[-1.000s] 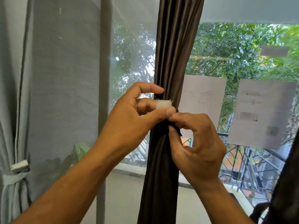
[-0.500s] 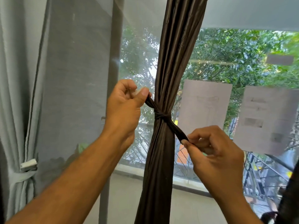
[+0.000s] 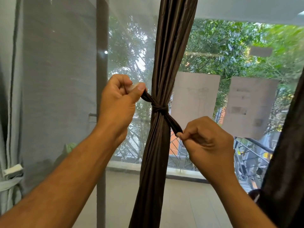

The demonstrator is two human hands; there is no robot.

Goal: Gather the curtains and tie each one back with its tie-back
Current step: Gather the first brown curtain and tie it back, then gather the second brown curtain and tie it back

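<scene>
The dark brown curtain (image 3: 164, 66) hangs in the middle of the window, already gathered into a tight bundle, and its matching tie-back (image 3: 159, 109) is cinched around the waist of it in a first knot. The left hand (image 3: 118, 99) pinches the upper-left end of the strip between thumb and curled fingers, with something pale tucked in that grip, while the right hand (image 3: 207, 139) has its fingers clamped on the lower-right end; both ends run taut away from the knot. At the far left a grey curtain (image 3: 8, 112) looks finished, bound with a pale tie-back (image 3: 11, 178). Another dark curtain (image 3: 286, 153) hangs at the right edge; I cannot tell whether it is tied. So this knot probably wants securing, then perhaps that one.
</scene>
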